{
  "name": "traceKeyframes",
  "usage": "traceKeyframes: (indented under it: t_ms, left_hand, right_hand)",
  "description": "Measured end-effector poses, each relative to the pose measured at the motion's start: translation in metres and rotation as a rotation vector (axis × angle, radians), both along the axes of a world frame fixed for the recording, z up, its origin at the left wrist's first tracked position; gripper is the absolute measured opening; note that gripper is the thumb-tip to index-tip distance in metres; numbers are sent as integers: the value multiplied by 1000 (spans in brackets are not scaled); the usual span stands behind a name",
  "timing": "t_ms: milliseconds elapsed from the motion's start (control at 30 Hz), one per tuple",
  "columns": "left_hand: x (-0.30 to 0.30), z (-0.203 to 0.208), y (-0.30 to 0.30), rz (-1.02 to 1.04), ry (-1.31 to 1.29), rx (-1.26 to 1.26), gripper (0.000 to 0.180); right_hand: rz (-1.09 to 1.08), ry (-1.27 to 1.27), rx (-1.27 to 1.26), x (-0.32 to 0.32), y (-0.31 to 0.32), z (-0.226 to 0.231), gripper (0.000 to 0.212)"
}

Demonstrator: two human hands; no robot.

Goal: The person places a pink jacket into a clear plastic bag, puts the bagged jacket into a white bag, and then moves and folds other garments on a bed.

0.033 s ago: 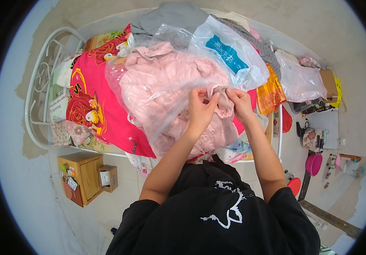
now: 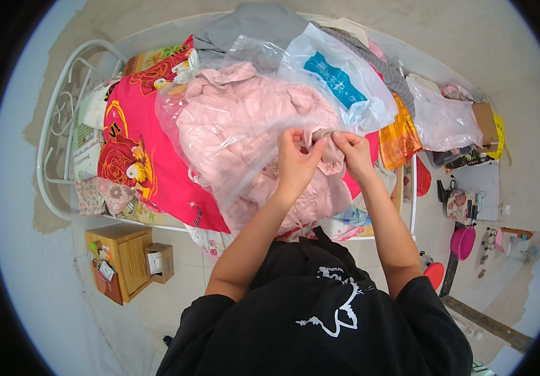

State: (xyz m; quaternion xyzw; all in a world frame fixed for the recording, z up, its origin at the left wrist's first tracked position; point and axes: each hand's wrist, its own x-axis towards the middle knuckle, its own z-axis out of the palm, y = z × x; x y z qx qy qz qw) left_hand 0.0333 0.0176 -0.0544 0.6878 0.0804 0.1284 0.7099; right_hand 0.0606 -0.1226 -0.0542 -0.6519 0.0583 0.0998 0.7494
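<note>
A pale pink padded jacket (image 2: 245,103) lies spread on the bed, its upper part covered by a clear plastic bag (image 2: 170,103). Both hands work at one gathered sleeve cuff (image 2: 331,164) near the jacket's right side. My left hand (image 2: 298,160) is closed in a pinch on the cuff's left edge. Thumb and fingers of my right hand (image 2: 354,153) pinch the greyish inner edge of the same cuff. The fingertips hide part of the fabric between them. Just beyond my right hand rests a white plastic bag (image 2: 370,94) with a blue printed patch.
Under the jacket is a bright red flowered cover (image 2: 163,182). A white metal bed frame (image 2: 43,150) curves at the left. Grey bedding (image 2: 245,28) is heaped at the back, and orange cloth (image 2: 398,135) lies to the right. A wooden cabinet (image 2: 135,263) stands at the lower left.
</note>
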Motion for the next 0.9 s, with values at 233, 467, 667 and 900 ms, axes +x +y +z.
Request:
traceKeyframes:
  t_ms: [233,467,667,900]
  left_hand:
    - [2,-4,24,-315,49,-374,31]
    - [1,-10,31,-387,17,-526,34]
    - [-5,-15,33,-395,109,-614,26]
    - [-8,-17,26,-233,216,-957,11]
  right_hand:
    - [120,-264,-242,2,1,14,20]
    - [143,-223,-108,3,3,13,17]
    - [257,-249,-135,-3,-2,20,10]
    - [18,-663,-910,-29,20,42,43]
